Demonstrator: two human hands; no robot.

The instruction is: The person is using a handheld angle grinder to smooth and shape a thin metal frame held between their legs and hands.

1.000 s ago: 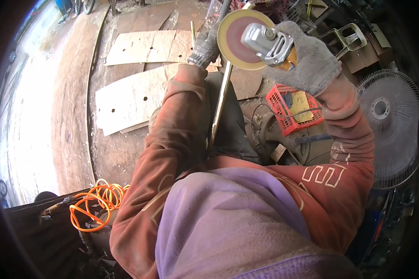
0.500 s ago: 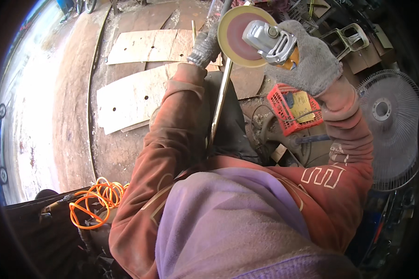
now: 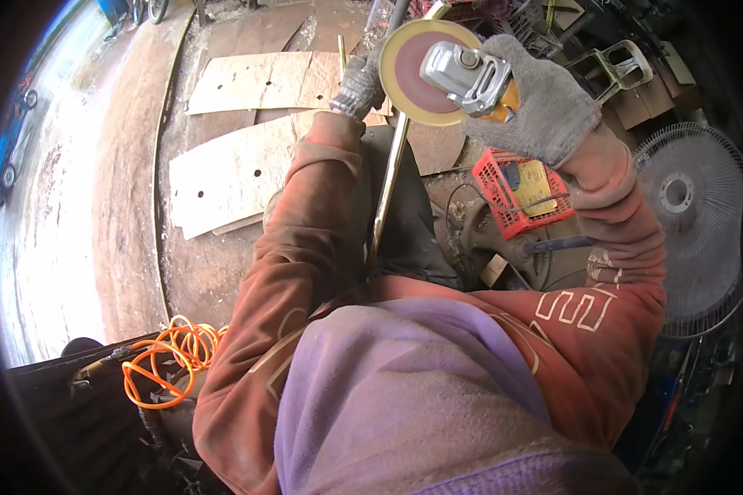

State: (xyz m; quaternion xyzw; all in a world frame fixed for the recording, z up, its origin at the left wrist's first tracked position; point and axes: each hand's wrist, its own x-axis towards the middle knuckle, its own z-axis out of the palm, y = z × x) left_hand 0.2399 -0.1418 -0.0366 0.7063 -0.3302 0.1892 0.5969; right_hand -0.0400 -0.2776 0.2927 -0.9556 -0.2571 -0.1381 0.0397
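My right hand [image 3: 545, 103], in a grey knit glove, is closed round an angle grinder [image 3: 468, 76] with a silver head and yellow body. Its round disc [image 3: 406, 74], yellowish with a reddish middle, lies over a shiny metal tube [image 3: 390, 186]. That tube slants up from my lap, and its far end shows beyond the disc. Whether disc and tube touch, I cannot tell. Left of the disc, my gloved left hand [image 3: 360, 87] is curled shut. Its fingertips are partly hidden, and what they grip is unclear. A thin upright rod [image 3: 342, 54] stands beside it.
Two pale boards with holes [image 3: 231, 173] lie on the floor at left. A red plastic crate [image 3: 504, 219] sits below my right wrist, and a large fan [image 3: 689, 239] stands at far right. An orange coiled hose [image 3: 173, 363] lies at lower left.
The grinder and my right hand have shifted slightly left and nearer to me, baring the tube's far end. My left hand stays almost in place. A blue vehicle at the left rim has moved farther off.
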